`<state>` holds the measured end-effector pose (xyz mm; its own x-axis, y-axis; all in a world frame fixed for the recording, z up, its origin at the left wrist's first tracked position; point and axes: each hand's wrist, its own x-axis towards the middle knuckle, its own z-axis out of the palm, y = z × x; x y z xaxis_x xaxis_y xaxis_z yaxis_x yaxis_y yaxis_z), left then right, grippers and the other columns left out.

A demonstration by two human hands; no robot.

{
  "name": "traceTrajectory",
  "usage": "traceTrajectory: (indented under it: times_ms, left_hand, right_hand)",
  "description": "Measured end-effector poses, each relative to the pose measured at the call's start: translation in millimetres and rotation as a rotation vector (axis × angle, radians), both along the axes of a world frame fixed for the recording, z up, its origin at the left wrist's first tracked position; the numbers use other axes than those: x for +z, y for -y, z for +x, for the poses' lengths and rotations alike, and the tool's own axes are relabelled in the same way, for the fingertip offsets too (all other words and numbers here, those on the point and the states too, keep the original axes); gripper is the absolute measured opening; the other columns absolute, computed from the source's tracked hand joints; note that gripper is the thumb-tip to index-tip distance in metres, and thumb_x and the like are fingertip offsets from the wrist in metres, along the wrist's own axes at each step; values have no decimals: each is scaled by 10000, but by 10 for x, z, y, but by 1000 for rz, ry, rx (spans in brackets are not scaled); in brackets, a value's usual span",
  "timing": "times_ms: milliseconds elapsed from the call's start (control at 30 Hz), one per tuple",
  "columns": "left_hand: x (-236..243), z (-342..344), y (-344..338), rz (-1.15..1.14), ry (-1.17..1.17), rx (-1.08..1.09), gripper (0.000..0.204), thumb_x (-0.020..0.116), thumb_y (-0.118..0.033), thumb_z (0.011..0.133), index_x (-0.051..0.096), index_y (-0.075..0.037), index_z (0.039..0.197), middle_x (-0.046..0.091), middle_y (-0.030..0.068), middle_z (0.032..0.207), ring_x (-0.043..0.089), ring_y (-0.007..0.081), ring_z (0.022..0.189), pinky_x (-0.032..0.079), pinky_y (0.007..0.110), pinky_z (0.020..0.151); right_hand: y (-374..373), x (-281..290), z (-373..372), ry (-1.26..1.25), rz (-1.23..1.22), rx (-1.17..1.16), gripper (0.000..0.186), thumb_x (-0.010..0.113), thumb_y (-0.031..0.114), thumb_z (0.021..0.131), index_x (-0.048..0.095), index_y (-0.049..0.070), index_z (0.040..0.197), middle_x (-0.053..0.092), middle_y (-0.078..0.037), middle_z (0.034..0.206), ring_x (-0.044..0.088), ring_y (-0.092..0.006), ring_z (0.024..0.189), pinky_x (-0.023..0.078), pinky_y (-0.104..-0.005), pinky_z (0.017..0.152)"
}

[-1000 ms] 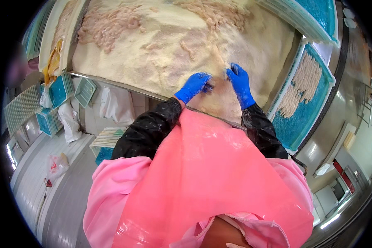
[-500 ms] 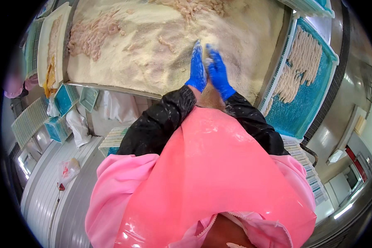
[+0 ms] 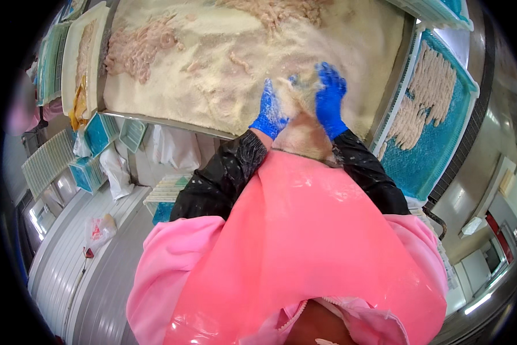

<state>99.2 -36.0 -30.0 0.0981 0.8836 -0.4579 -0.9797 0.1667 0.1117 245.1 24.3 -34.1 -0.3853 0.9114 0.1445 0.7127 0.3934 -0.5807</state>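
My left hand [image 3: 267, 112], in a blue glove dusted with crumbs, is open at the near side of the steel tray of pale crumbs [image 3: 160, 95], its fingers partly hidden by crumbs. My right hand [image 3: 330, 98] is open beside it, fingers apart and slightly bent. Between the two is a blurred, pale crumb-coated mass [image 3: 298, 95]; I cannot tell whether it is a piece or loose crumbs, or whether it is gripped. Pink raw strips lie in piles in the crumbs at the back left [image 3: 140, 52] and back middle [image 3: 275, 11].
At right, a blue mesh tray [image 3: 413, 167] holds rows of coated strips [image 3: 428, 80]. Another tray [image 3: 442, 11] sits above it. At left are a white tub [image 3: 71, 57], blue crates [image 3: 86, 175], white bags [image 3: 116, 175] and a metal surface [image 3: 80, 299]. A blurred person in pink [image 3: 22, 103] is at far left.
My hands came together upright half a second ago and are now apart again, the right raised and moved rightward, with blurred crumbs between them. The view has shifted slightly.
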Motion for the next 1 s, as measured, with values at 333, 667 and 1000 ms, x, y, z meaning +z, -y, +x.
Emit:
traceTrajectory:
  times_ms: [333,667,1000]
  left_hand:
    - [298,-245,199,296,-2209,-266,573,574,-70,755,439,-106,1310,433,151,1296,378,324,1226,269,412,1050]
    - [222,-416,88,374,-2011,-11,193,575,-185,842,604,-161,1031,598,50,967,538,293,1017,355,439,979]
    - [496,-1204,427,92,-66,422,420,379,-317,956,359,-178,1353,572,97,1073,581,214,825,511,350,741]
  right_hand:
    - [203,-24,346,-178,-36,-109,263,597,135,807,616,99,1067,568,-90,1099,473,-268,1053,330,-388,918]
    - [-187,277,-310,-689,-368,-74,223,547,22,837,639,52,1038,624,-68,1054,576,-165,951,442,-267,824]
    - [-306,173,-1753,-60,131,330,272,667,231,731,665,69,950,596,-118,893,568,-314,817,458,-371,717]
